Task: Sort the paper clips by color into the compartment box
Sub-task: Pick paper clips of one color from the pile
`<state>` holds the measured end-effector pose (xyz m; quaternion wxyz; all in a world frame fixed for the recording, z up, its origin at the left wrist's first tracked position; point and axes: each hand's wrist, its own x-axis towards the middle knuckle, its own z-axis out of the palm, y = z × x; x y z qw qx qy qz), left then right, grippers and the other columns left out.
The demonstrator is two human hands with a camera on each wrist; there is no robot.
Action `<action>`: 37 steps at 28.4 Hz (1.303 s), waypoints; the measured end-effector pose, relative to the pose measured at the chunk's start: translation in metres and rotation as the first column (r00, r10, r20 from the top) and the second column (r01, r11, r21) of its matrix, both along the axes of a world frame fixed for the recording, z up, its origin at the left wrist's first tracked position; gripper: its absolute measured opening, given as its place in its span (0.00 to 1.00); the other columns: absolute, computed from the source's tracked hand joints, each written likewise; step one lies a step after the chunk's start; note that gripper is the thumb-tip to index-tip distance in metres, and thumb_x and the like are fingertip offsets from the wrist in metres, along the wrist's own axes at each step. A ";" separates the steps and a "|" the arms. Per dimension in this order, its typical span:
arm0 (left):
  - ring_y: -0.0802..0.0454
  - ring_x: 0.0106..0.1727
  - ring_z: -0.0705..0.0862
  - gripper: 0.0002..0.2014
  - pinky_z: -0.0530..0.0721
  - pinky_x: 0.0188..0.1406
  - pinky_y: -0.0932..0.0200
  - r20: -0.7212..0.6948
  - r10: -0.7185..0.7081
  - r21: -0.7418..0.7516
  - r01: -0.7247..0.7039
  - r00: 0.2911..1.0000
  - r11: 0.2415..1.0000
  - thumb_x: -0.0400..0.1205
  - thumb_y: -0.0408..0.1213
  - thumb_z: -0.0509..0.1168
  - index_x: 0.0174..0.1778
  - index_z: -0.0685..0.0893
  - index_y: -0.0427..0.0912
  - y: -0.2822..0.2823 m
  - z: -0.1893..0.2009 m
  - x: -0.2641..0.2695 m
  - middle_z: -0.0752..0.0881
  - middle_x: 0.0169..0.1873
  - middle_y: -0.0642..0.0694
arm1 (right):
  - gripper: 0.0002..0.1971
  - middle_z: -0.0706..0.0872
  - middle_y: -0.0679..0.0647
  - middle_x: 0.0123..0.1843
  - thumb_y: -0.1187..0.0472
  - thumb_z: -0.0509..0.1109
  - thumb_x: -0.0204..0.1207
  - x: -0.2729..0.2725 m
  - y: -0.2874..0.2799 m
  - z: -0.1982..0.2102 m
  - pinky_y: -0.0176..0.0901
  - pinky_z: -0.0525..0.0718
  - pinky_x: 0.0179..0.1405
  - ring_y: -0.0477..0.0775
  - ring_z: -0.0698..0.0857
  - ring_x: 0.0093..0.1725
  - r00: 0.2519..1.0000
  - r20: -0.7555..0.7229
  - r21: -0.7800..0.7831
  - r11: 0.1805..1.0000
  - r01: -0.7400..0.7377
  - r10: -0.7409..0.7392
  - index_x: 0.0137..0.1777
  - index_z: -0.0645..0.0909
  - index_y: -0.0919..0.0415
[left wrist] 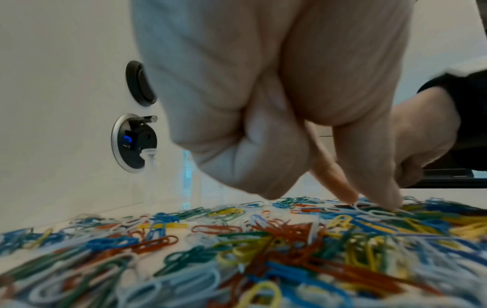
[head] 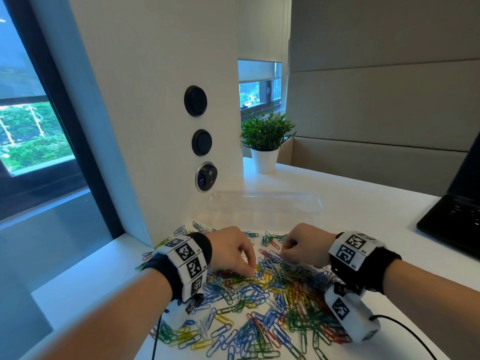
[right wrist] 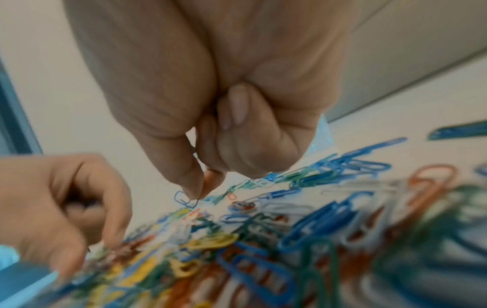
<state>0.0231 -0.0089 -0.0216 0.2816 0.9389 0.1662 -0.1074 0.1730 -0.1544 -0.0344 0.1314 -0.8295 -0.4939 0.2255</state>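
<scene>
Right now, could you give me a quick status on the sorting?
Left hand fingertips in paper clips. Right hand pinching blue clip. Compartment box beyond pile, contents unclear.

We see the right hand (right wrist: pixel 210 87) above a white surface (right wrist: pixel 395 129), thumb and forefinger pinching a blue paper clip (right wrist: pixel 186 200) at the far edge of a blurred heap of paper clips (right wrist: pixel 303 239). The left hand (right wrist: pixel 60 204), fingers (right wrist: pixel 113 210) curled, touches the heap's left side.
</scene>
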 end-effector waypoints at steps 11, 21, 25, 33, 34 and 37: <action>0.54 0.35 0.84 0.14 0.85 0.40 0.56 -0.079 -0.088 0.160 0.100 0.993 0.982 0.72 0.49 0.78 0.40 0.92 0.40 -0.033 -0.009 -0.013 0.90 0.35 0.46 | 0.10 0.76 0.46 0.25 0.51 0.67 0.81 -0.024 -0.024 0.009 0.39 0.79 0.26 0.48 0.75 0.25 0.982 -0.178 0.006 0.998 0.057 -0.055 0.39 0.83 0.50; 0.63 0.33 0.80 0.09 0.80 0.35 0.68 -0.034 -0.026 0.108 0.029 0.999 0.994 0.79 0.37 0.72 0.49 0.92 0.37 -0.025 -0.007 -0.010 0.89 0.40 0.47 | 0.13 0.75 0.46 0.23 0.50 0.70 0.81 -0.021 -0.032 -0.005 0.39 0.74 0.21 0.49 0.72 0.23 0.935 -0.344 0.005 0.995 0.097 -0.089 0.34 0.82 0.50; 0.64 0.34 0.81 0.08 0.78 0.36 0.70 -0.015 0.026 0.002 -0.026 1.000 1.000 0.80 0.39 0.72 0.49 0.92 0.39 -0.018 -0.007 -0.014 0.89 0.36 0.54 | 0.14 0.75 0.48 0.25 0.49 0.70 0.81 -0.022 -0.033 -0.007 0.38 0.73 0.21 0.49 0.72 0.23 0.930 -0.355 -0.018 0.995 0.099 -0.099 0.33 0.80 0.49; 0.51 0.18 0.65 0.07 0.68 0.19 0.64 0.018 0.217 -0.308 -0.201 0.976 0.930 0.81 0.34 0.70 0.36 0.85 0.42 -0.013 0.000 -0.030 0.72 0.19 0.46 | 0.18 0.62 0.50 0.26 0.64 0.60 0.83 -0.030 -0.032 -0.008 0.33 0.57 0.18 0.47 0.58 0.22 0.629 -0.763 0.023 0.966 0.259 -0.151 0.30 0.64 0.56; 0.53 0.18 0.61 0.09 0.63 0.18 0.66 0.016 0.251 -0.404 -0.223 0.968 0.887 0.82 0.32 0.67 0.35 0.81 0.41 -0.015 0.002 -0.033 0.68 0.19 0.48 | 0.16 0.61 0.50 0.27 0.64 0.57 0.81 -0.032 -0.032 -0.006 0.33 0.56 0.17 0.47 0.57 0.22 0.550 -0.821 0.019 0.957 0.289 -0.150 0.31 0.63 0.55; 0.56 0.20 0.55 0.14 0.53 0.16 0.69 0.016 0.369 -0.685 -0.259 0.929 0.681 0.82 0.33 0.60 0.30 0.67 0.46 -0.016 0.003 -0.037 0.61 0.24 0.50 | 0.07 0.60 0.51 0.30 0.65 0.54 0.69 -0.037 -0.031 0.003 0.32 0.56 0.14 0.47 0.57 0.24 0.246 -0.969 0.043 0.948 0.317 -0.038 0.32 0.62 0.55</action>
